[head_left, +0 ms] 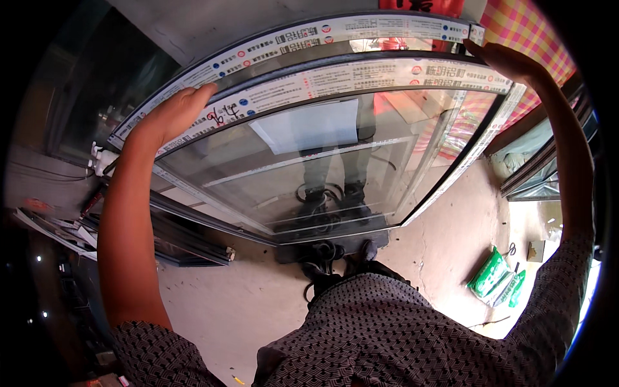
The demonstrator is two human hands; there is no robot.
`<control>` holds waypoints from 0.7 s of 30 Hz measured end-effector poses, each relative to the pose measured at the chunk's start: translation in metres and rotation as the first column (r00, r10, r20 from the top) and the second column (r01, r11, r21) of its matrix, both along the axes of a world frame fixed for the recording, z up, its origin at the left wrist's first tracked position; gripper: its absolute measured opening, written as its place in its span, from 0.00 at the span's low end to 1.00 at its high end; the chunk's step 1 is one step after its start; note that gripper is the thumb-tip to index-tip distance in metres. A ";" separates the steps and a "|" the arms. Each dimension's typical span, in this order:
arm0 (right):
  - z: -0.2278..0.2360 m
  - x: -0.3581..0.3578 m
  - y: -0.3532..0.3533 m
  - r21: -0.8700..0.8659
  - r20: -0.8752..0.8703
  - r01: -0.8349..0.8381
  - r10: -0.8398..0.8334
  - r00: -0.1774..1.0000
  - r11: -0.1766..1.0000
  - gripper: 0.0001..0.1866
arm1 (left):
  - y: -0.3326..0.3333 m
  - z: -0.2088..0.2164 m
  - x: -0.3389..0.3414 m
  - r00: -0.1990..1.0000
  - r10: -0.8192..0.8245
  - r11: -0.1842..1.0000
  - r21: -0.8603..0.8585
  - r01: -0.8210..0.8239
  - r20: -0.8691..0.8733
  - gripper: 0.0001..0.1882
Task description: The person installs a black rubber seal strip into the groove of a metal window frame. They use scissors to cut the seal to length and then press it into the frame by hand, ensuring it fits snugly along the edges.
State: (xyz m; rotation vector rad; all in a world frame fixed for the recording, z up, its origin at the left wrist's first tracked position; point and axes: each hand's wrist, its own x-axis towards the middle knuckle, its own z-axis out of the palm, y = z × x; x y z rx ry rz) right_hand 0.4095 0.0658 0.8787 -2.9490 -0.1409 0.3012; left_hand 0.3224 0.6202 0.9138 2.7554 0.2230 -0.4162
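A large glazed window sash stands upright in front of me, its pale rails covered in printed protective film. My left hand is closed over the left part of its top rail, fingers bent over the far side. At the upper right corner, my right hand grips the same sash; its fingertips are partly hidden. Just behind the sash runs another film-covered frame rail. Through or on the glass shows a white-blue sheet, along with what look like reflections of legs. The sash's lower edge is by a dark block near my feet.
Dark metal profiles lie low on the left. On the floor at right are a green bag, scissors and a small box. A checked cloth hangs at the far right.
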 end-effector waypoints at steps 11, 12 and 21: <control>0.020 0.005 0.002 0.206 -0.390 0.126 -0.037 0.920 0.970 0.32 | 0.006 -0.002 -0.005 0.980 -0.191 0.976 -0.096 0.195 0.050 0.34; 0.020 0.006 0.005 0.212 -0.415 0.139 -0.040 0.909 0.967 0.32 | 0.008 -0.002 -0.004 0.982 -0.186 0.980 -0.072 0.187 0.023 0.34; 0.026 -0.006 0.061 0.271 -0.433 0.083 0.045 0.900 0.959 0.32 | 0.013 -0.007 0.005 0.975 -0.221 0.975 -0.022 0.221 0.026 0.35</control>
